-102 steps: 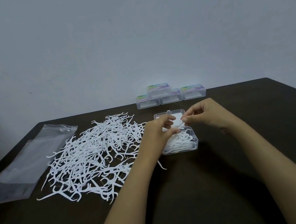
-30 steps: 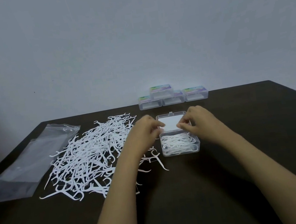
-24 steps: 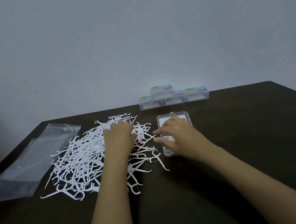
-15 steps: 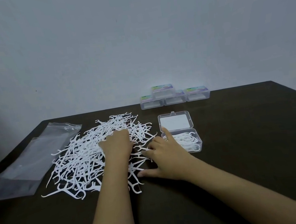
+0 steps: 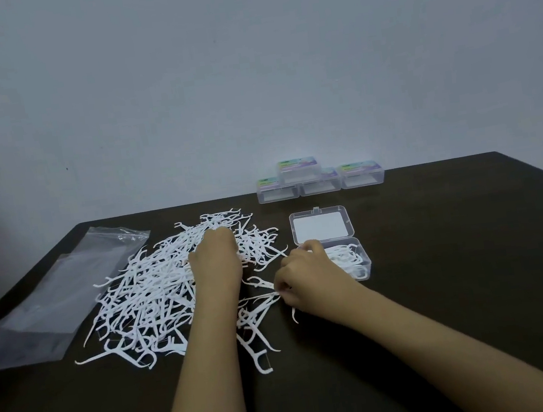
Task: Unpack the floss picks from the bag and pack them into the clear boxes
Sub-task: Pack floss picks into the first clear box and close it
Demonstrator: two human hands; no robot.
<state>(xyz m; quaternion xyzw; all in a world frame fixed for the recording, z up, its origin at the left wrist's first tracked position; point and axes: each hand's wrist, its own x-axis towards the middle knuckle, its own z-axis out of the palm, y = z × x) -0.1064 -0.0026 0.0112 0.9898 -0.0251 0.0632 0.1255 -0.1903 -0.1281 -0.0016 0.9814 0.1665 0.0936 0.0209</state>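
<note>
Dark table (image 5: pixel 442 252): right hand (image 5: pixel 307 277) pinches floss picks (image 5: pixel 266 284).

table (image 5: pixel 463 284) | floss-pick pile (image 5: pixel 150 291) | bag (image 5: pixel 67 291) | open clear box (image 5: pixel 367 264) | stacked boxes (image 5: pixel 320 178), perhaps four

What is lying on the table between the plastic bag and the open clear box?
The head view shows a pile of white floss picks there, the left hand on it and the right hand pinching picks at its edge by the box.
</note>
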